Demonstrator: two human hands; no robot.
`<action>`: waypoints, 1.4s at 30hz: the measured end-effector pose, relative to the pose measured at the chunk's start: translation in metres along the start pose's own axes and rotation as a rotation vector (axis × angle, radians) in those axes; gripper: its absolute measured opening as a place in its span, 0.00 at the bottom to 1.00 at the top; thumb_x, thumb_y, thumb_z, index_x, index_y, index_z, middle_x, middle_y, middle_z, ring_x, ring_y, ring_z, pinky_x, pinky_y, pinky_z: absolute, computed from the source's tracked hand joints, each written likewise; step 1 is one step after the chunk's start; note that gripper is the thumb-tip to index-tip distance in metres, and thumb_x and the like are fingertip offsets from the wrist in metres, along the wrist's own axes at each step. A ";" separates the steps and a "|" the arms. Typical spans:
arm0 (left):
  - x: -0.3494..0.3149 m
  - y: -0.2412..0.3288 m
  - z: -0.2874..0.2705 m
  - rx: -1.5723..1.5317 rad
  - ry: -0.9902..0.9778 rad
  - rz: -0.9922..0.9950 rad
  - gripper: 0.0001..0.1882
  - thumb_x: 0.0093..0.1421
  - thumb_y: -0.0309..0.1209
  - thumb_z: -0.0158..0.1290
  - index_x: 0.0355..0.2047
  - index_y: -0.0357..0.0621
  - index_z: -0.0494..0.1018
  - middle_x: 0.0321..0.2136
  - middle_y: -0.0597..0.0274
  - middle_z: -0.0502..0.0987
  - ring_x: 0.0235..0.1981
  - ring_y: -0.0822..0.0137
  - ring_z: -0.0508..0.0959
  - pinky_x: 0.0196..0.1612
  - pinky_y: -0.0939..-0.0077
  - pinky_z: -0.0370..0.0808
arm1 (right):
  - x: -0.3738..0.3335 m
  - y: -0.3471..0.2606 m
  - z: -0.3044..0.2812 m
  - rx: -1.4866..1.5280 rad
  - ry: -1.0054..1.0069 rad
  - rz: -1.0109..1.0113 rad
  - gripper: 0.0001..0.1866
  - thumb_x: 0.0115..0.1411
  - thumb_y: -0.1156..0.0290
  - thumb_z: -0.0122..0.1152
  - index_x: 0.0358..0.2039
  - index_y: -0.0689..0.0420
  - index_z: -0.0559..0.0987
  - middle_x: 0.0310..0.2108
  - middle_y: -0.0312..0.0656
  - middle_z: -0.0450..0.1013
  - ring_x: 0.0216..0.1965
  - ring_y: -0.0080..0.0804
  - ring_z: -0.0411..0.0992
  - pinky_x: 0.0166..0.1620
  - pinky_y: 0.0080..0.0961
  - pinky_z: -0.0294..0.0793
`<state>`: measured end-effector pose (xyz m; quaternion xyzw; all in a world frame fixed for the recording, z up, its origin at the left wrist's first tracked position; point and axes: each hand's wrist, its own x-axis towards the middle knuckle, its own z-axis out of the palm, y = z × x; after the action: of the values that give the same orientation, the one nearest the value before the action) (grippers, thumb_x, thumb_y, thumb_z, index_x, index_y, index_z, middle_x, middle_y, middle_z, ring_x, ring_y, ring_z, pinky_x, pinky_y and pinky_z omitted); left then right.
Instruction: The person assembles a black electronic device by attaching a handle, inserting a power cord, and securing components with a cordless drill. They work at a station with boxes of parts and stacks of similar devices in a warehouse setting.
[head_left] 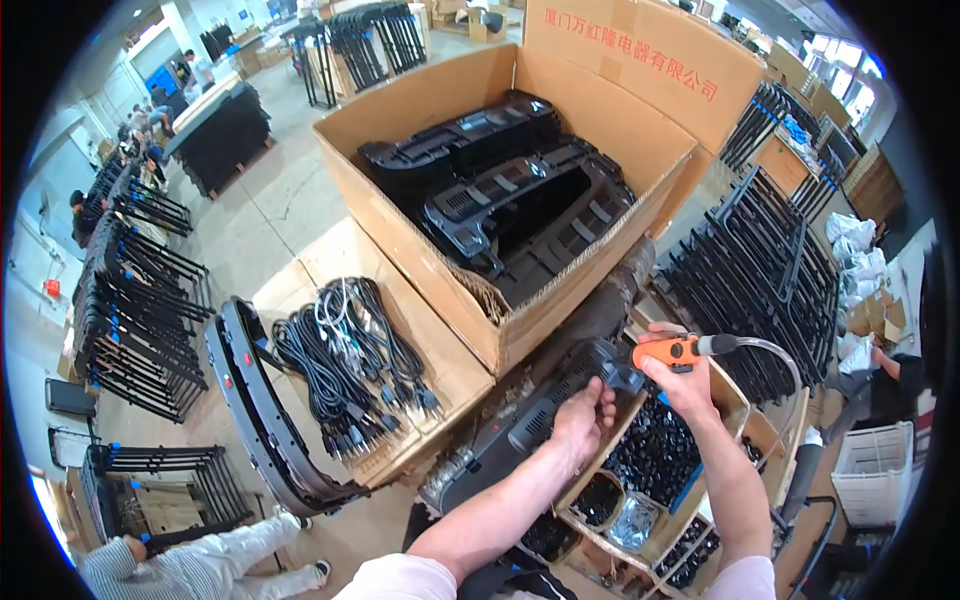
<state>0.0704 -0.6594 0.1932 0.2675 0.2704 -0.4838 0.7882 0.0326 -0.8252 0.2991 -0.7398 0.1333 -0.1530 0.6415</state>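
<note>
My right hand (678, 372) is wrapped round an orange power screwdriver (662, 353). Its front end points left, toward the end of a long black plastic housing (560, 400) with vent slots. A grey hose runs from the tool's back end. Close to that same end, my left hand (582, 422) lies over the housing with fingers curled and pinched together; whatever is between them is too small to make out. Below the hands, a divided cardboard box (725, 425) holds many small black parts (655, 450), and a clear plastic bag (634, 522) lies among them.
A big cardboard carton (420, 270) of black plastic housings (500, 205) stands ahead. Bundled black power cords (345, 350) lie on cardboard at left, beside curved black strips (262, 410). Black metal frames (755, 280) stack at right. Another person (200, 560) is at lower left.
</note>
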 end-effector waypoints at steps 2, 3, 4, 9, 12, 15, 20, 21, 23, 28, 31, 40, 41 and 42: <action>0.003 0.001 -0.001 -0.107 -0.019 0.004 0.14 0.78 0.43 0.50 0.40 0.48 0.76 0.30 0.69 0.78 0.28 0.71 0.76 0.30 0.77 0.75 | -0.020 -0.024 0.003 0.071 -0.024 0.051 0.29 0.61 0.78 0.74 0.61 0.63 0.73 0.54 0.50 0.80 0.57 0.35 0.78 0.63 0.34 0.78; 0.003 0.002 -0.003 -0.165 -0.018 0.012 0.14 0.78 0.43 0.51 0.40 0.48 0.76 0.30 0.69 0.78 0.28 0.72 0.76 0.30 0.78 0.76 | -0.024 -0.028 0.007 0.063 -0.039 0.050 0.30 0.61 0.78 0.74 0.62 0.63 0.73 0.54 0.50 0.80 0.57 0.35 0.78 0.63 0.34 0.78; 0.005 0.004 -0.003 -0.205 -0.010 0.009 0.14 0.78 0.42 0.52 0.41 0.47 0.76 0.30 0.69 0.78 0.29 0.72 0.77 0.31 0.79 0.78 | -0.027 -0.032 0.010 0.055 -0.048 0.045 0.30 0.61 0.78 0.74 0.62 0.63 0.73 0.55 0.50 0.80 0.58 0.35 0.78 0.64 0.34 0.78; 0.004 0.006 0.002 -0.314 -0.009 -0.021 0.13 0.78 0.41 0.52 0.42 0.45 0.76 0.32 0.68 0.78 0.30 0.71 0.78 0.30 0.79 0.79 | -0.032 -0.039 0.014 0.010 -0.064 0.052 0.31 0.61 0.76 0.75 0.63 0.63 0.72 0.56 0.49 0.79 0.59 0.34 0.77 0.65 0.35 0.77; 0.006 0.011 -0.002 -0.355 -0.062 -0.031 0.12 0.78 0.40 0.52 0.43 0.45 0.76 0.31 0.68 0.78 0.30 0.71 0.78 0.30 0.79 0.79 | -0.031 -0.042 0.020 0.014 -0.077 0.041 0.31 0.61 0.76 0.75 0.63 0.63 0.72 0.56 0.49 0.79 0.59 0.35 0.77 0.65 0.36 0.77; 0.005 0.019 -0.007 -0.343 -0.121 -0.039 0.12 0.78 0.40 0.51 0.45 0.45 0.75 0.31 0.69 0.77 0.30 0.72 0.77 0.30 0.79 0.78 | -0.028 -0.046 0.028 -0.005 -0.086 0.039 0.30 0.61 0.76 0.75 0.62 0.64 0.73 0.56 0.50 0.79 0.59 0.36 0.77 0.65 0.37 0.77; 0.010 0.025 -0.017 -0.362 -0.221 -0.065 0.13 0.79 0.41 0.49 0.46 0.46 0.76 0.30 0.70 0.76 0.28 0.71 0.76 0.29 0.79 0.76 | -0.021 -0.040 0.039 0.024 -0.076 0.043 0.31 0.60 0.76 0.75 0.62 0.65 0.73 0.55 0.51 0.79 0.59 0.38 0.77 0.64 0.38 0.78; 0.011 0.026 -0.016 -0.366 -0.208 -0.058 0.13 0.79 0.42 0.49 0.47 0.46 0.76 0.30 0.70 0.76 0.28 0.71 0.75 0.29 0.79 0.76 | -0.019 -0.038 0.042 0.019 -0.070 0.039 0.31 0.60 0.75 0.75 0.62 0.65 0.74 0.55 0.52 0.79 0.59 0.38 0.77 0.64 0.38 0.78; 0.011 0.031 -0.014 -0.372 -0.185 -0.046 0.14 0.79 0.42 0.49 0.48 0.46 0.75 0.31 0.69 0.76 0.27 0.71 0.75 0.28 0.80 0.74 | -0.013 -0.035 0.051 0.010 -0.055 0.028 0.31 0.60 0.75 0.76 0.62 0.65 0.74 0.55 0.52 0.79 0.59 0.38 0.77 0.63 0.38 0.78; -0.008 0.025 -0.020 -0.099 -0.121 -0.072 0.14 0.80 0.37 0.45 0.50 0.40 0.74 0.38 0.60 0.79 0.35 0.64 0.81 0.39 0.70 0.85 | 0.007 -0.012 0.068 -0.054 -0.009 -0.012 0.30 0.58 0.75 0.76 0.60 0.64 0.75 0.53 0.49 0.81 0.56 0.34 0.79 0.61 0.34 0.79; -0.034 0.014 -0.042 -0.008 -0.127 -0.125 0.15 0.81 0.33 0.41 0.52 0.33 0.72 0.42 0.51 0.80 0.42 0.58 0.84 0.52 0.61 0.87 | 0.017 0.001 0.074 -0.101 -0.013 -0.007 0.29 0.58 0.76 0.76 0.59 0.64 0.76 0.52 0.48 0.81 0.56 0.32 0.79 0.60 0.32 0.80; -0.122 -0.002 -0.108 0.293 -0.208 -0.245 0.15 0.81 0.31 0.41 0.57 0.37 0.73 0.43 0.58 0.81 0.43 0.64 0.82 0.43 0.71 0.81 | 0.023 0.009 0.091 -0.247 -0.009 -0.024 0.16 0.56 0.73 0.76 0.45 0.62 0.84 0.44 0.40 0.83 0.45 0.28 0.80 0.51 0.28 0.79; -0.124 -0.005 -0.119 0.295 -0.216 -0.229 0.15 0.81 0.31 0.41 0.57 0.37 0.73 0.43 0.58 0.81 0.43 0.64 0.82 0.44 0.71 0.81 | 0.024 0.009 0.092 -0.269 -0.012 -0.035 0.17 0.56 0.73 0.76 0.45 0.62 0.84 0.44 0.40 0.84 0.45 0.28 0.80 0.51 0.28 0.79; -0.126 -0.008 -0.129 0.297 -0.225 -0.214 0.14 0.81 0.31 0.41 0.57 0.37 0.73 0.43 0.58 0.81 0.42 0.64 0.82 0.44 0.71 0.81 | 0.024 0.009 0.092 -0.291 -0.015 -0.045 0.17 0.56 0.73 0.76 0.45 0.62 0.84 0.44 0.40 0.84 0.45 0.27 0.80 0.52 0.28 0.79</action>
<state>-0.0071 -0.4960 0.1867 0.2950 0.1332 -0.6260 0.7094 0.0913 -0.7519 0.2800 -0.8287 0.1327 -0.1410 0.5251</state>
